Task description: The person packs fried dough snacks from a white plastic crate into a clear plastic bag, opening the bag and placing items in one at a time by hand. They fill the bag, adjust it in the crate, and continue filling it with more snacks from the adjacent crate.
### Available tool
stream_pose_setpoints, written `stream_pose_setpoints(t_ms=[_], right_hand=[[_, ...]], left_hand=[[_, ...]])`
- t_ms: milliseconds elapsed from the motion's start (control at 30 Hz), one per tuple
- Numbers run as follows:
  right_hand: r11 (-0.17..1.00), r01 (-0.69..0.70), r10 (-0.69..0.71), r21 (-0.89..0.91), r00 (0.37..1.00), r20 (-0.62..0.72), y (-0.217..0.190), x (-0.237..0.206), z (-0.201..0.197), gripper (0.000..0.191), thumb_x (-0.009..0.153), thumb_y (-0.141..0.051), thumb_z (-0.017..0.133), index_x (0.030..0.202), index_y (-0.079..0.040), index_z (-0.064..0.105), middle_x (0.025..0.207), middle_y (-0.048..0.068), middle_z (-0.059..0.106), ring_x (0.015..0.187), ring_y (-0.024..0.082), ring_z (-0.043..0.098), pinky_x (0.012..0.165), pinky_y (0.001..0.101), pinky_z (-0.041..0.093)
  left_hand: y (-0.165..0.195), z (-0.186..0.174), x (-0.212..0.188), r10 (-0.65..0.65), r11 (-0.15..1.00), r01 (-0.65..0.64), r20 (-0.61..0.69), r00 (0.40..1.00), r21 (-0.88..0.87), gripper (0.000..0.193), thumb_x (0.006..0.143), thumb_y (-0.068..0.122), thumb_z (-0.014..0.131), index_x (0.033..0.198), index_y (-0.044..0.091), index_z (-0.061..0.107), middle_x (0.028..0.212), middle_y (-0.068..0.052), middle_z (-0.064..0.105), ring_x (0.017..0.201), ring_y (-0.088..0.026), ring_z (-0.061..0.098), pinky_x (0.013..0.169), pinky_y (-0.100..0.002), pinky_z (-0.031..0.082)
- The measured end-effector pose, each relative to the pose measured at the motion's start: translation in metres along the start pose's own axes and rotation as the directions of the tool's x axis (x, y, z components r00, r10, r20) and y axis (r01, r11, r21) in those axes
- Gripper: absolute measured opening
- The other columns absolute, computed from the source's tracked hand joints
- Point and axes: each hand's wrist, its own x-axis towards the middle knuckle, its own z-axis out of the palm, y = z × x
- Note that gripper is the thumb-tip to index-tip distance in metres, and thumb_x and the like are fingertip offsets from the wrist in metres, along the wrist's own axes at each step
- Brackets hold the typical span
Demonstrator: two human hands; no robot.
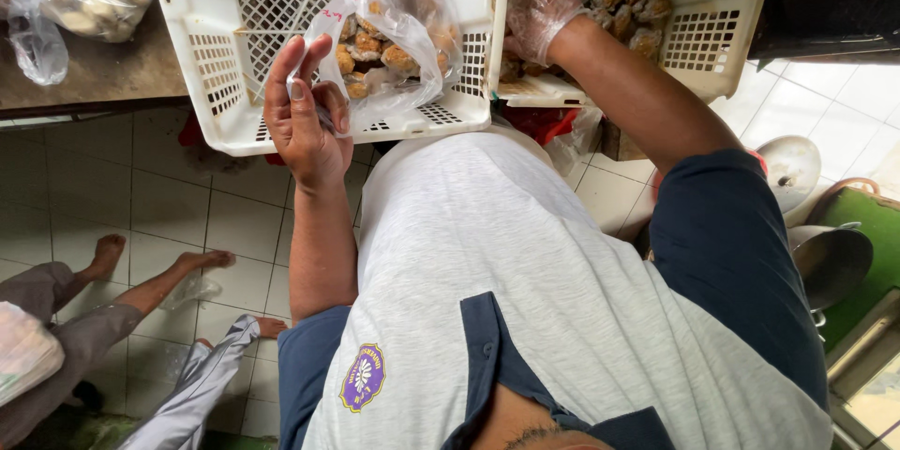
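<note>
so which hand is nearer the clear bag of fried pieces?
Left. The left hand grips the clear bag at its edge; the gloved right hand is off to its right, in the other crate.

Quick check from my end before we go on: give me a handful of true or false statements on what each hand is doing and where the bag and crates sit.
1. The left hand holds a clear plastic bag of browned food pieces. True.
2. The right hand is bare. False: it wears a thin clear glove.
3. The right hand reaches into the right crate of browned pieces. True.
4. The bag hangs over the floor. False: it sits over the left white crate.
5. Both crates are solid-walled. False: their walls are perforated.
</note>
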Motion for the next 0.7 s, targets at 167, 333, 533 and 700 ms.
stream_pose_setpoints(t_ms=[167,333,533,700], right_hand=[[0.994,-0.055,0.048,0.093,0.996,0.077,-0.012,0.019,0.005,0.046,0.095,-0.043,0.063,0.131,-0.014,0.068,0.121,0.018,0.071,0.101,0.035,0.07,0.084,0.0515,0.059],[0.985,-0.088,0.048,0.148,0.966,0.252,-0.006,0.022,0.002,0.063,0.093,-0.061,0.066,0.129,-0.009,0.063,0.117,0.024,0.067,0.094,0.039,0.067,0.083,0.0512,0.057],[0.327,-0.16,0.141,0.931,0.983,0.12,0.04,-0.03,-0.042,0.04,0.098,-0.031,0.067,0.129,-0.008,0.055,0.11,0.01,0.063,0.09,0.019,0.064,0.077,0.0348,0.061],[-0.461,0.115,-0.242,0.88,0.938,-0.249,0.017,-0.061,-0.079,0.038,0.111,-0.023,0.06,0.14,0.0,0.053,0.106,0.013,0.066,0.081,0.015,0.063,0.068,0.0272,0.057]], left_hand=[[-0.002,-0.002,-0.001,0.002,1.0,-0.002,-0.001,1.0,0.01,0.038,0.119,0.015,0.046,0.154,0.001,0.05,0.142,-0.022,0.064,0.055,-0.005,0.043,0.052,-0.019,0.038],[-0.005,-0.004,-0.001,0.023,1.0,-0.023,-0.006,1.0,0.01,0.039,0.119,0.015,0.045,0.154,0.001,0.049,0.143,-0.022,0.064,0.055,-0.004,0.044,0.052,-0.019,0.039],[-0.007,-0.008,-0.003,0.046,0.999,-0.046,0.008,0.999,-0.002,0.038,0.119,0.013,0.047,0.154,0.001,0.05,0.143,-0.023,0.063,0.054,-0.004,0.044,0.052,-0.019,0.039],[-0.012,-0.01,0.001,0.056,0.998,-0.054,0.039,0.998,-0.045,0.037,0.118,0.013,0.046,0.153,0.002,0.05,0.142,-0.021,0.064,0.054,-0.005,0.046,0.05,-0.019,0.04]])
